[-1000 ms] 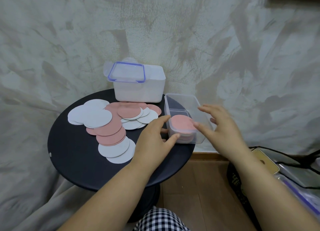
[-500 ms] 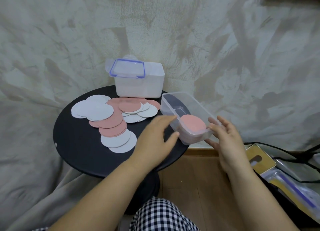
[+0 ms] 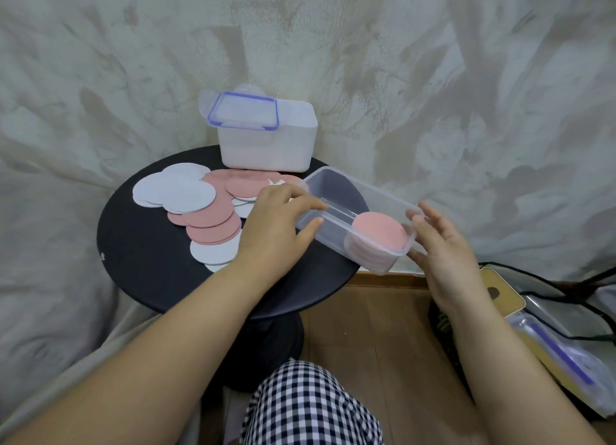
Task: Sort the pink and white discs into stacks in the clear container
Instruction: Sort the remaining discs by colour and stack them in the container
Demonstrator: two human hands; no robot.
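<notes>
At the right edge of the tabletop, my left grip holds the clear container by its near long side. The forefinger lies along the rim and the thumb presses the wall below it, a narrow pinch on the plastic. My right grip is wide, with the fingers straight and spread, and their tips rest against the container's right end.

The container sits at a slant across the tabletop's edge, and its right end juts out over the wooden floor. In that end a stack of pink discs fills the compartment up to the rim. The left part of the container holds nothing that I can see.

Left of my left grip the loose discs lie overlapping on the black round tabletop. The white discs are at the far left and at the near end of the heap, with the pink discs between them.

Behind the heap stands a white box, and a clear lid with a blue rim lies on top of it. My checked trouser leg shows below, and clear bags lie on the floor to the right.
</notes>
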